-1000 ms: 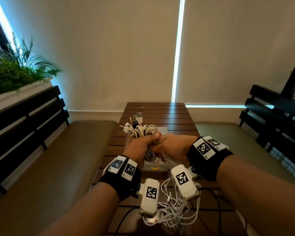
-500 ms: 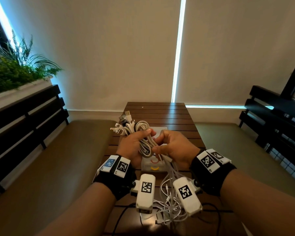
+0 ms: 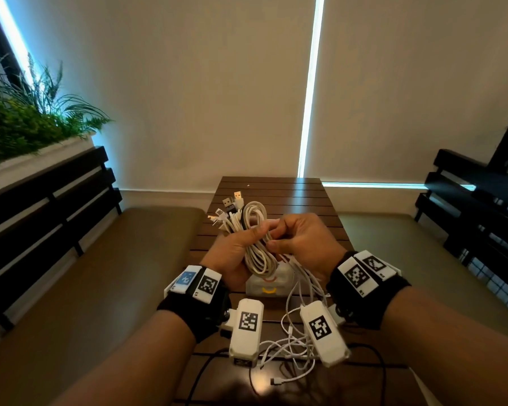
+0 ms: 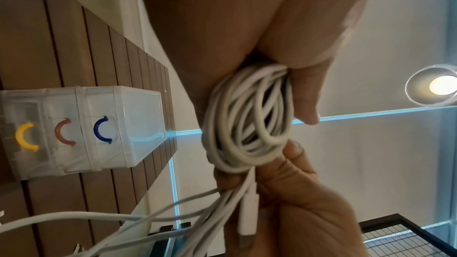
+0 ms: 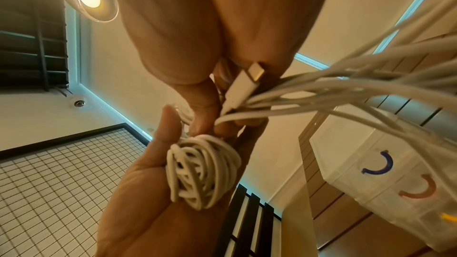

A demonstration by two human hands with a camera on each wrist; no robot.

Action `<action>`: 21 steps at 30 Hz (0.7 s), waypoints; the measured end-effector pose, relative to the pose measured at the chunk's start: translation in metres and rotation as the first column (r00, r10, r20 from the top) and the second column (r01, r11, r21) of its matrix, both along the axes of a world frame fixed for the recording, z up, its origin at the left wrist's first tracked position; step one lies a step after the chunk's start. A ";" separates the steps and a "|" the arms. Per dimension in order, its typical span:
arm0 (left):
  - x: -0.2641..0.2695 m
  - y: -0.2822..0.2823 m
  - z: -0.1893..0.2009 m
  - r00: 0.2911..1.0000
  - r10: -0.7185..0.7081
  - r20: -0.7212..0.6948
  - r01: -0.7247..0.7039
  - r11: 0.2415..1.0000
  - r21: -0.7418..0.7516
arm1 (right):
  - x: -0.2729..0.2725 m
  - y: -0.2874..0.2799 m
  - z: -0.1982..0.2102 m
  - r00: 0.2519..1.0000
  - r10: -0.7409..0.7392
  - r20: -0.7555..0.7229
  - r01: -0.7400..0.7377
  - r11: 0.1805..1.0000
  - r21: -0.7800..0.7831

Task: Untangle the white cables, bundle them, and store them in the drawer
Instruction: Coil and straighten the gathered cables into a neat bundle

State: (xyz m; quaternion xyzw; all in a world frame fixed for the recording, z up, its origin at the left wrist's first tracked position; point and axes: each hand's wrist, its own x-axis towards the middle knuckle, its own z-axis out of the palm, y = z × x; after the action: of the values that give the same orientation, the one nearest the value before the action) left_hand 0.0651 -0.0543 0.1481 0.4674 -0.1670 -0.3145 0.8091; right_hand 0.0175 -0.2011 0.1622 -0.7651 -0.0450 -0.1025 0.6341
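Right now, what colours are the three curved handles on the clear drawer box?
Yellow, reddish-brown and blue, on the clear drawer box; the left wrist view shows them best.

On each of my bare forearms I wear a black wristband [image 3: 197,315] topped with white blocks printed in black-and-white square codes; one block on the left is blue. A white camera pod [image 3: 246,329] with its own code hangs under each wrist, trailing thin black cables [image 3: 379,358].
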 end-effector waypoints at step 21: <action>-0.003 -0.012 0.002 0.959 0.205 -0.197 -0.217 0.976 -0.037 | 0.000 -0.008 -0.021 0.975 -0.222 -0.011 0.217 0.961 -0.170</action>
State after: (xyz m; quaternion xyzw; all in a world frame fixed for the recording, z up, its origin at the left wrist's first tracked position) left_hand 0.0620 -0.0662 0.1504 0.4261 -0.0463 -0.2652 0.8637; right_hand 0.0175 -0.2087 0.1416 -0.8174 0.0411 -0.1566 0.5529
